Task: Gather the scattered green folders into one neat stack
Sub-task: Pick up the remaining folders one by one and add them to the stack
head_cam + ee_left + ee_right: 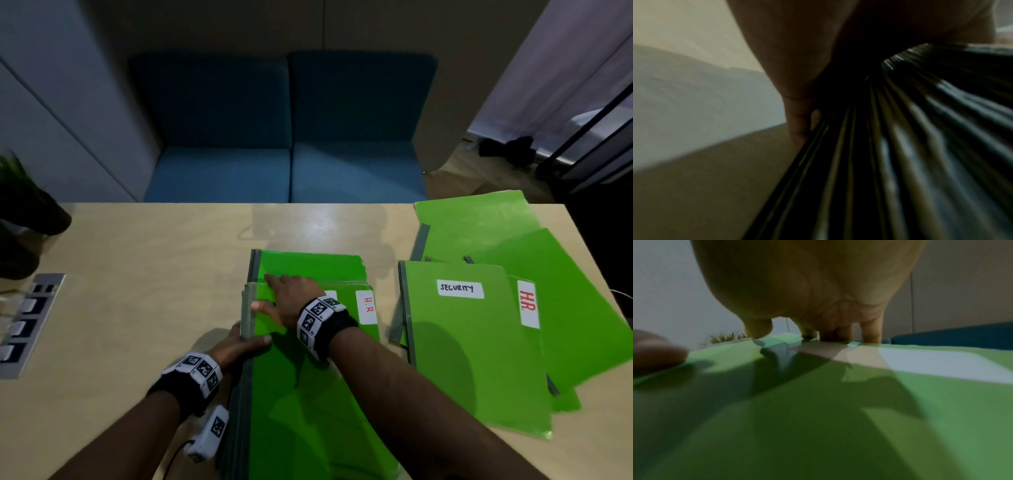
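A stack of green folders [308,394] lies at the table's middle front, its top one labelled "H.R". One folder [308,265] sticks out at the far end of the stack. My left hand [239,346] grips the stack's left spine edge [859,162], thumb on top and fingers underneath. Flat on the top folder [818,418] rests my right hand [287,298], fingers straight and pointing to the far left. Several loose green folders lie to the right, overlapping: one labelled "SECURITY" [472,342], one labelled "HR." [565,308] and another [479,222] behind them.
The wooden table [154,274] has a power socket panel [27,322] set in at the left. A potted plant [24,212] stands at the far left corner. A blue sofa [284,137] sits beyond the table's far edge.
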